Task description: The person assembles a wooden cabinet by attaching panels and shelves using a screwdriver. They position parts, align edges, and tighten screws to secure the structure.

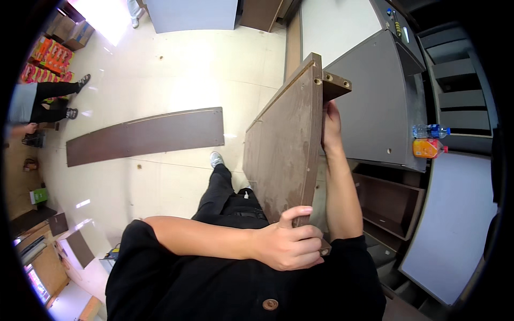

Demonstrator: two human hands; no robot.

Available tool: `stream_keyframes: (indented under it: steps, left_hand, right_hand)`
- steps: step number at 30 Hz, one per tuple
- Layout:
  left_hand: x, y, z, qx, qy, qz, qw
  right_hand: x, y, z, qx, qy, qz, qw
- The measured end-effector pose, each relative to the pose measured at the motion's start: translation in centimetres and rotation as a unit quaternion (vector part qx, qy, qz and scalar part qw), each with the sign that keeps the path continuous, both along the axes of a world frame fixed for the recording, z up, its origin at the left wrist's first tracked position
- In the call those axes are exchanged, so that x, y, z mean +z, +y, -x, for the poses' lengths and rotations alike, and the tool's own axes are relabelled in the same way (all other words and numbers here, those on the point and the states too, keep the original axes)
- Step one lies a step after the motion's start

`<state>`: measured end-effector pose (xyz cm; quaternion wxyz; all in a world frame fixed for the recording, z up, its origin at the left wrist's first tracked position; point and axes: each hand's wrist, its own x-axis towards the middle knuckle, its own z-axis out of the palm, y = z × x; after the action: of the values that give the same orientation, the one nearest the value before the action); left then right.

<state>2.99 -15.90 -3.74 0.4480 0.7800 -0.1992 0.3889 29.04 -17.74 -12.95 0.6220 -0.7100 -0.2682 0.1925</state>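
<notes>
A dark brown wooden furniture panel (286,139) stands on edge in front of my body, tilted away. Its edges show drilled holes, and a short crosspiece (338,84) juts from its far right end. My left hand (292,241) wraps round the panel's near end, fingers curled over the edge. Farther along, my right hand (332,124) grips the right-hand side just below the crosspiece; the panel partly hides its fingers. Across the floor to the left lies a long brown board (147,135).
At right stand a grey cabinet (369,101), brown open shelving (388,203) and a pale panel (455,214). Two bottles (428,148) lie on their sides beside the cabinet. Another person (40,101) is at far left near stacked bright packages (52,56).
</notes>
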Motion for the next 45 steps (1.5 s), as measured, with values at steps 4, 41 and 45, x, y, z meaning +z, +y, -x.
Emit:
stream_keyframes:
  steps: [4,41,45]
  left_hand:
    - [0.9,0.3,-0.8,-0.025,0.023,-0.060,0.998]
    - [5.1,6.7,3.1,0.163,0.351,0.130,0.913]
    - [3.9,11.8,1.9,0.177,0.366,0.295,0.865]
  right_hand:
    - [-0.2,-0.7,-0.7,0.016,-0.018,0.046,0.999]
    - [-0.5,-14.9,22.2,0.052,-0.125,-0.072,0.988]
    - [-0.7,-13.5,23.6,0.059,-0.149,-0.057,0.985]
